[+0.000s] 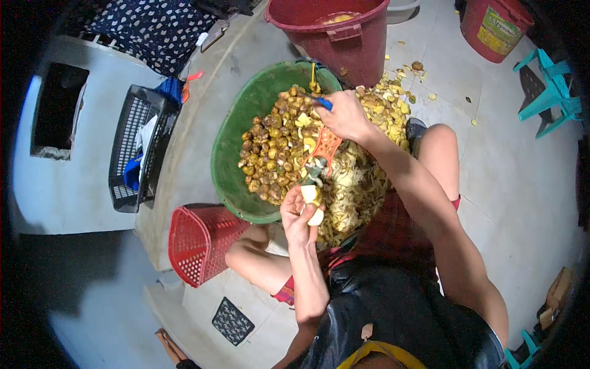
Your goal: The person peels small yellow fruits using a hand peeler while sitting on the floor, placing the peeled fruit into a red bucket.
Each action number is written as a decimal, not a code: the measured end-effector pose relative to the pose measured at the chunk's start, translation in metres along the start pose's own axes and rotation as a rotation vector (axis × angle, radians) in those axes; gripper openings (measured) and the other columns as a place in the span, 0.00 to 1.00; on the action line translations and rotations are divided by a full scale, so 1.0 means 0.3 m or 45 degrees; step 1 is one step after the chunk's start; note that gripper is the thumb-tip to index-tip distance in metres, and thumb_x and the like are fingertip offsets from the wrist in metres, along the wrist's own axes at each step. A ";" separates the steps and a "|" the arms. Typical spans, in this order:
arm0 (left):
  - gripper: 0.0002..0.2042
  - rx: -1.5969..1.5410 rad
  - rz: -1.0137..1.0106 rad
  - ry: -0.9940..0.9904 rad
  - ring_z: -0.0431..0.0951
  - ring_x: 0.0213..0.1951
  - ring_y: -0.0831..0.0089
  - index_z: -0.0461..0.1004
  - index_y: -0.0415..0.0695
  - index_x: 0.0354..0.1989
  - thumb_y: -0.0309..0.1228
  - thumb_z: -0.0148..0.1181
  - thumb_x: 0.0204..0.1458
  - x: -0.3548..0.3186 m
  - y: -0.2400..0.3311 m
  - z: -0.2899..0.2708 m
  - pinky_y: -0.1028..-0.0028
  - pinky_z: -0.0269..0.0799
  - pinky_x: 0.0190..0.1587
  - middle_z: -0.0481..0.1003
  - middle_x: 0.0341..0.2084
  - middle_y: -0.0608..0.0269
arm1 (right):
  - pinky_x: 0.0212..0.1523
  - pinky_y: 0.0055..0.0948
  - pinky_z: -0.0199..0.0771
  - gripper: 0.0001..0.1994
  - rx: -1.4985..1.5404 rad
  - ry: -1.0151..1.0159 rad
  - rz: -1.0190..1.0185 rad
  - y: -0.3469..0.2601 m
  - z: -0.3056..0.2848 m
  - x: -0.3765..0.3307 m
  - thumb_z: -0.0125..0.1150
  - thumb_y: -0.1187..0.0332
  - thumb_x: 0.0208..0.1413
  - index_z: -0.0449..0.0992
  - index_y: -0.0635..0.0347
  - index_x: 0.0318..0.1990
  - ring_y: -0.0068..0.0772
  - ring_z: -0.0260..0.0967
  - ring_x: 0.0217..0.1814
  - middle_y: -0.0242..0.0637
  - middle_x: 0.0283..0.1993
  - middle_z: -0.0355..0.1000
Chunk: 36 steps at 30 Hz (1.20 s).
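A wide green tub (pixel 228 157) sits ahead of me, with many small round brown-yellow fruits (pixel 270 138) in its left part. My left hand (pixel 298 216) closes its fingertips on a pale peeled piece (pixel 309 194) by the tub's near rim. A second pale piece (pixel 316 217) shows at the same fingers. My right hand (pixel 348 115), above the tub's right side, is wrapped round a blue-handled knife (pixel 324 103) pointing left. Between the hands is an orange perforated plastic tool (pixel 324 146) with a greyish end (pixel 315 167); what supports it is unclear.
Pale peelings (pixel 353 194) heap at the tub's right, with more scattered on the tiled floor (pixel 442 98). A large red bucket (pixel 362 52) stands behind. To the left are a red perforated basket (pixel 200 246) and a black crate (pixel 132 147). A turquoise stool (pixel 550 92) is far right.
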State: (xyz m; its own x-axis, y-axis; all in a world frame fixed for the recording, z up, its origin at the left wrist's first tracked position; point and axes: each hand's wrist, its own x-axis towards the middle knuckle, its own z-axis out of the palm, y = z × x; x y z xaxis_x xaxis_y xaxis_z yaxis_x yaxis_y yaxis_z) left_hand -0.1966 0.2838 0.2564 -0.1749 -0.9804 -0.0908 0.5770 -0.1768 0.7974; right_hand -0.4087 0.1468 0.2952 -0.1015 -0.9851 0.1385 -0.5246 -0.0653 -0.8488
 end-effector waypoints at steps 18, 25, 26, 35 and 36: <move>0.16 -0.199 0.074 0.205 0.72 0.35 0.72 0.68 0.44 0.46 0.20 0.61 0.49 0.013 0.018 0.023 0.73 0.74 0.33 0.71 0.30 0.65 | 0.27 0.40 0.70 0.16 0.039 -0.016 0.018 -0.038 -0.020 -0.018 0.54 0.61 0.53 0.75 0.66 0.23 0.40 0.70 0.21 0.48 0.16 0.68; 0.16 -0.444 -0.110 0.513 0.72 0.35 0.69 0.67 0.45 0.50 0.22 0.57 0.52 0.069 -0.138 -0.177 0.75 0.70 0.33 0.73 0.35 0.62 | 0.26 0.41 0.68 0.17 -0.041 0.048 -0.045 -0.008 0.044 -0.023 0.58 0.59 0.50 0.74 0.67 0.22 0.48 0.68 0.19 0.51 0.16 0.67; 0.14 -0.388 -0.124 0.604 0.71 0.33 0.70 0.68 0.45 0.48 0.22 0.56 0.53 0.069 -0.146 -0.200 0.74 0.68 0.32 0.72 0.33 0.63 | 0.27 0.41 0.68 0.19 -0.044 0.057 -0.006 0.015 0.040 -0.013 0.59 0.57 0.51 0.74 0.68 0.22 0.48 0.68 0.19 0.51 0.16 0.67; 0.09 -0.295 -0.253 0.917 0.67 0.24 0.75 0.69 0.43 0.43 0.23 0.52 0.54 0.101 -0.235 -0.447 0.72 0.68 0.27 0.69 0.25 0.65 | 0.28 0.41 0.66 0.27 -0.184 -0.009 -0.005 0.057 -0.113 -0.021 0.63 0.46 0.48 0.75 0.70 0.24 0.48 0.68 0.21 0.50 0.17 0.68; 0.07 -0.168 -0.248 0.989 0.67 0.23 0.75 0.69 0.42 0.41 0.23 0.52 0.54 0.120 -0.232 -0.433 0.72 0.69 0.26 0.69 0.24 0.65 | 0.33 0.46 0.71 0.33 -0.226 0.002 0.012 0.090 -0.141 -0.023 0.63 0.39 0.44 0.73 0.71 0.19 0.57 0.72 0.27 0.56 0.19 0.70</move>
State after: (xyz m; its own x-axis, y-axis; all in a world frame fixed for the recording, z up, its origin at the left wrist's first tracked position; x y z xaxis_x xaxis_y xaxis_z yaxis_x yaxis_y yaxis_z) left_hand -0.1396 0.2496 0.1202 0.2943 -0.7028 -0.6477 0.6912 -0.3115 0.6520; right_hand -0.4579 0.1584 0.2928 -0.1083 -0.9853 0.1323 -0.6647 -0.0272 -0.7466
